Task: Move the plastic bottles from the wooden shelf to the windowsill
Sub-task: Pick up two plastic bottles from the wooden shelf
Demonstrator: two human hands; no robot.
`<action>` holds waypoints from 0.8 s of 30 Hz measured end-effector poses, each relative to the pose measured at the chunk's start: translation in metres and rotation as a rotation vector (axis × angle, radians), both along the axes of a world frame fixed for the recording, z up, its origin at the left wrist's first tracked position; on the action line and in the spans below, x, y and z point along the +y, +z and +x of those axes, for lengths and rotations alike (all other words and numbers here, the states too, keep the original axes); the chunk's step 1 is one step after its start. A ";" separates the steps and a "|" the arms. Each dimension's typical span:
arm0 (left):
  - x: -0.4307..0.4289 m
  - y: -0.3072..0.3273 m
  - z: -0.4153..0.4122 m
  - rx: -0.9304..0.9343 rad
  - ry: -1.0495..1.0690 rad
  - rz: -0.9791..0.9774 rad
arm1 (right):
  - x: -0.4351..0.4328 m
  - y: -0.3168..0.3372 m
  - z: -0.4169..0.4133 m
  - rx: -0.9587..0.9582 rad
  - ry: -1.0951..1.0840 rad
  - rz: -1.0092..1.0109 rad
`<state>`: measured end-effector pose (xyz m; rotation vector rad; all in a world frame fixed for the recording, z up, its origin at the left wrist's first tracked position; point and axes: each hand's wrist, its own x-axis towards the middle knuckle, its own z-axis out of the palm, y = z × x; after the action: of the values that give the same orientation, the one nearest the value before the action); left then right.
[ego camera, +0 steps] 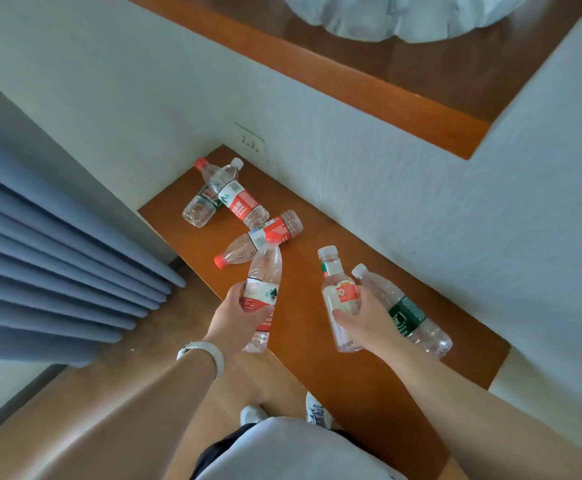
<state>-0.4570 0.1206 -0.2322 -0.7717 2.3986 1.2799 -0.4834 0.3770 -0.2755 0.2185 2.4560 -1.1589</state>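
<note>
Left hand [237,315] grips red-label bottle [264,271]; right hand [365,322] grips white-cap bottle [338,289], both over wooden shelf [303,317]. Green-label bottle [405,315] lies just right. Three more bottles [241,202] lie at far end.

Curtain [57,258]: blue, pleated, at left.
Socket [250,143]: white, set in the textured wall [421,188].
Shoes [253,414]: pale, on the wooden floor [137,341].

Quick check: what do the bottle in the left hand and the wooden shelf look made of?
The left hand grips a bottle of thin clear plastic, glossy and ribbed; the background shows through it, and a red-and-white printed film label wraps it. The shelf looks like orange-brown wood or veneer with a smooth, slightly shiny finish; the grain is too faint to tell.
</note>
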 end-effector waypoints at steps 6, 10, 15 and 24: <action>-0.027 0.007 0.022 0.045 0.085 0.058 | -0.029 0.011 0.000 -0.013 0.106 0.040; -0.054 0.010 0.034 0.067 0.114 0.084 | -0.066 0.027 0.000 -0.023 0.156 0.009; -0.108 0.019 0.055 0.106 0.155 0.119 | -0.127 0.048 0.012 -0.012 0.197 -0.025; -0.250 0.025 0.126 0.202 0.359 0.181 | -0.287 0.066 0.045 0.054 0.388 -0.107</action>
<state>-0.3313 -0.1289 -0.2069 -1.1003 2.3193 1.7638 -0.4386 0.0895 -0.2094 -0.3114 2.3318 -1.1265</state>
